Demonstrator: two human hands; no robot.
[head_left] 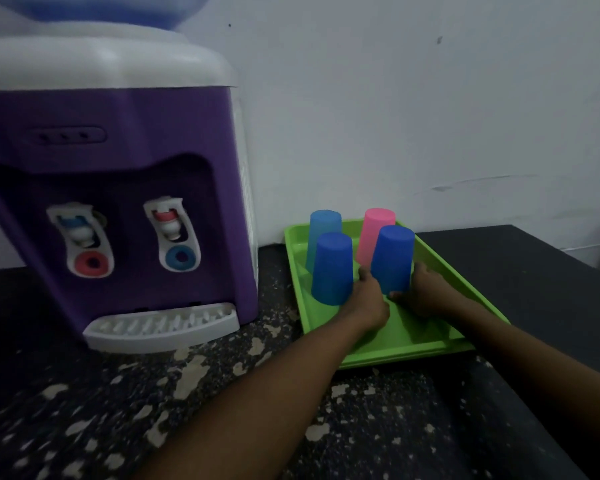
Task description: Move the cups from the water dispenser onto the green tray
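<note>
Head view: four upturned plastic cups, rims down to drain, on green plastic tray (409, 344). Left hand (366, 299) grips near-left dark blue cup (332, 268); right hand (426, 292) grips near-right dark blue cup (392, 259). Purple water dispenser (118, 188) at left bears none.

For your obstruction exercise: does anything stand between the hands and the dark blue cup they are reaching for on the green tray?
Nothing visible does. The left hand and right hand already flank the near dark blue cup, which stands upside down on the green tray. The other three cups stand beside and behind it.
</note>
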